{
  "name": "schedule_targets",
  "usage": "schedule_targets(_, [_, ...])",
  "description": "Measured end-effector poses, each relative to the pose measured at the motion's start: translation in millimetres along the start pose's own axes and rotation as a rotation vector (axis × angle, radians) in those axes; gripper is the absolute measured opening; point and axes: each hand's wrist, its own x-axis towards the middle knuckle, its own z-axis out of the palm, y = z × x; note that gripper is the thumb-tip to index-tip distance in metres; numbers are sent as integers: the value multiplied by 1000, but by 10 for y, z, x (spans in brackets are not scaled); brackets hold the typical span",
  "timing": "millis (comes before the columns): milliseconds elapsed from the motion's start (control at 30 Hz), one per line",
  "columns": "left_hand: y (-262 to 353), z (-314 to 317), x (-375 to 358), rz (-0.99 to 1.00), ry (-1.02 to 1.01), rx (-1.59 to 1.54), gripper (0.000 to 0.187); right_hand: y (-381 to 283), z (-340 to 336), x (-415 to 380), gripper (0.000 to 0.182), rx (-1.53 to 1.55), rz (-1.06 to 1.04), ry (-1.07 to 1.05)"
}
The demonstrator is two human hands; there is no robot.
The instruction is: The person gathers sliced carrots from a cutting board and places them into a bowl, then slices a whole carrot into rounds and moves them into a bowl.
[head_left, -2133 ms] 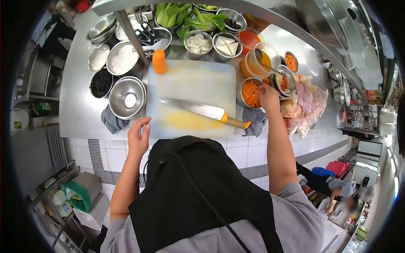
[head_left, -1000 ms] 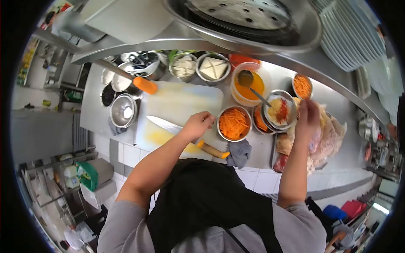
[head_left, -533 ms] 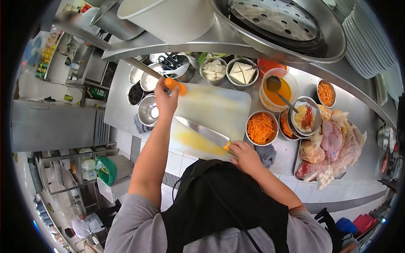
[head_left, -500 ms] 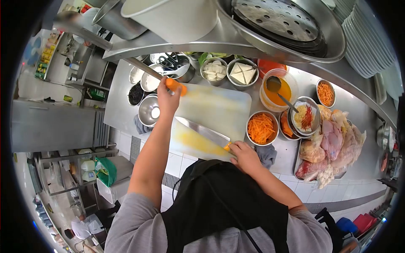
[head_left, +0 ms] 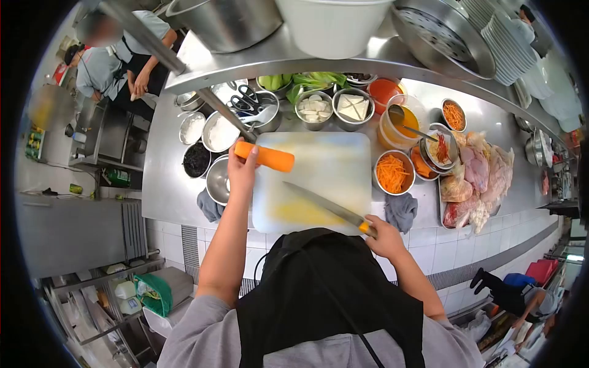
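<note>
The right hand (head_left: 385, 238) gripped the knife (head_left: 328, 205) by its handle, seemingly for control, at the near right corner of the cutting board (head_left: 331, 168). Beside its right edge stood a bowl (head_left: 394, 194) of orange shreds (head_left: 392, 173). The left hand (head_left: 242, 173) clasped the carrot (head_left: 275, 159) at the far left corner. Beyond, a steel bowl (head_left: 353, 126) held white blocks (head_left: 353, 108).

- Site: commercial-style kitchen; you stand at a steel counter (head_left: 167, 190).
- Before you: cutting board (head_left: 331, 162), metal bowls (head_left: 217, 178), shredded carrot (head_left: 392, 175), raw poultry (head_left: 475, 168).
- Above: steel shelf (head_left: 245, 73) bearing stacked plates (head_left: 508, 50), large pot (head_left: 228, 24).
- To your left: co-workers (head_left: 99, 72) standing.
</note>
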Motion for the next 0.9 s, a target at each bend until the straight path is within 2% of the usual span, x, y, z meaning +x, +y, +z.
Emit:
schedule_targets(33, [29, -79, -76, -7, -3, -9, 58, -54, 11, -123, 61, 35, 125, -3])
schedule_targets(67, [39, -132, -171, -121, -55, -63, 55, -10, 83, -234, 61, 27, 137, -5])
schedule_targets(133, [-36, -197, -334, -313, -162, -103, 46, 73, 278, -418, 56, 255, 336, -6])
schedule_targets(267, [-357, -41, -656, -480, -253, -152, 43, 10, 638, -637, 46, 317, 297, 159])
schedule_targets(367, [-571, 90, -784, -568, -282, -216, 44, -250, 664, -595, 45, 316, 368, 248])
schedule_targets(433, [-779, 78, -864, -535, -262, -180, 46, -309, 643, -566, 43, 298, 356, 258])
schedule_targets(500, [-936, -38, -877, -246, -374, 355, 54, -290, 599, -501, 41, 188, 370, 214])
schedule_targets(533, [-804, -62, -902, -238, -367, 355, 54, -285, 575, -472, 38, 135, 355, 196])
schedule_targets(567, [-675, -105, -957, -228, -394, 490, 59, -232, 539, -455, 38, 135, 347, 193])
schedule_targets(600, [-574, -129, -1021, -220, -417, 625, 64, -175, 495, -424, 36, 56, 351, 101])
schedule_targets(633, [-589, -163, -1090, -220, -405, 627, 64, -133, 457, -397, 35, -22, 352, 10])
schedule_targets(700, [-597, -196, -1213, 322, -310, 1024, 73, -113, 360, -399, 33, -35, 320, 4])
schedule_targets(900, [-507, -103, -1328, 337, -284, 850, 76, 152, 240, -289, 33, -135, 230, -47])
